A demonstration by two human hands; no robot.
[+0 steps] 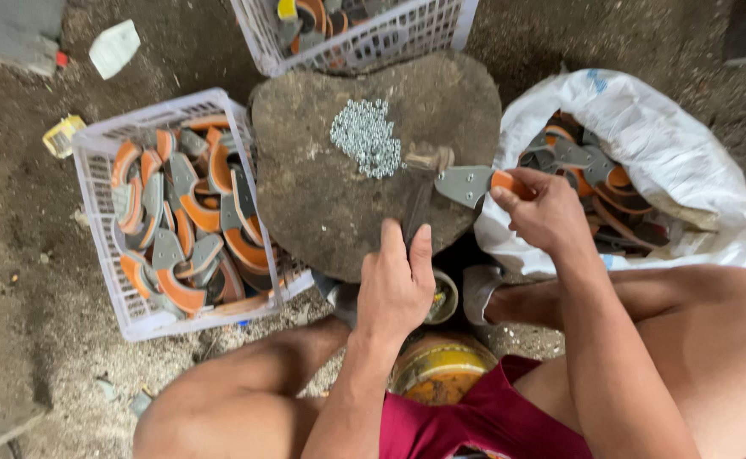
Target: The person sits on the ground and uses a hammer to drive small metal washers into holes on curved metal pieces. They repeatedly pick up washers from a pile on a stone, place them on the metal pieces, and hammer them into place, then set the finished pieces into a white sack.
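Observation:
My right hand (pixel 547 211) grips a grey metal blade with an orange end (pixel 472 183), holding it over the right edge of a round wooden block (pixel 322 187). My left hand (pixel 397 285) rests on the block's near edge, fingers on a dark hammer handle (pixel 417 208) whose head (pixel 431 158) lies beside a pile of small silver rivets (pixel 366 136) on the block.
A white plastic crate (pixel 101 246) of grey-and-orange pieces stands at the left. A second crate (pixel 364 38) is at the top. A white sack (pixel 645 127) with more pieces sits at the right. A yellow tin (pixel 441 370) stands between my knees on the dirt floor.

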